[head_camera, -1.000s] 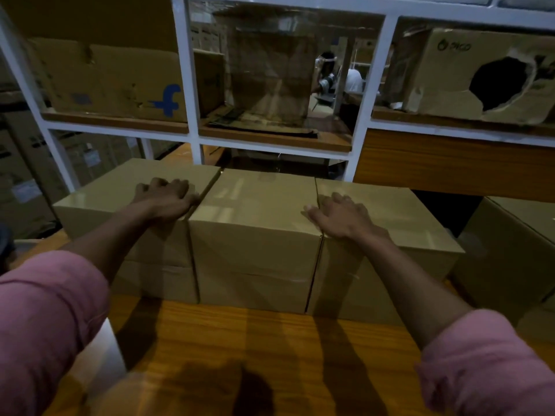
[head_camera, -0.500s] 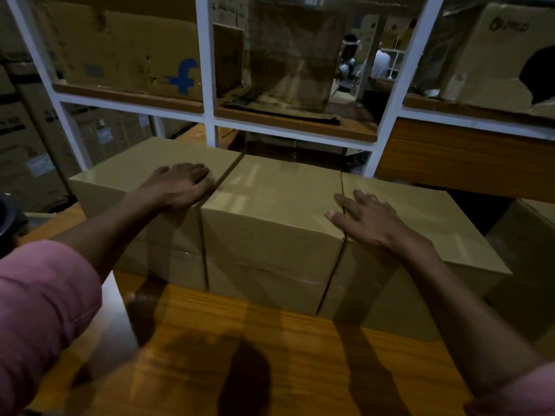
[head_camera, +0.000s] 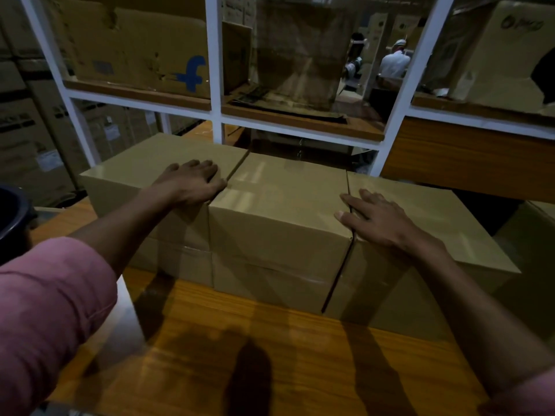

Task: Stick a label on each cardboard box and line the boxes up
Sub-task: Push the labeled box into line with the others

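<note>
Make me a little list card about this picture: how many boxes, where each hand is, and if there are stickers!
boxes in row: three, left box, middle box, right box
stands on: wooden table
left hand: flat on left box, by the seam
right hand: flat on right box, thumb at the seam
gap: narrow, between middle and right box
stickers: none visible on the sides shown

Fourth box (head_camera: 531,235) cut off (right edge).
</note>
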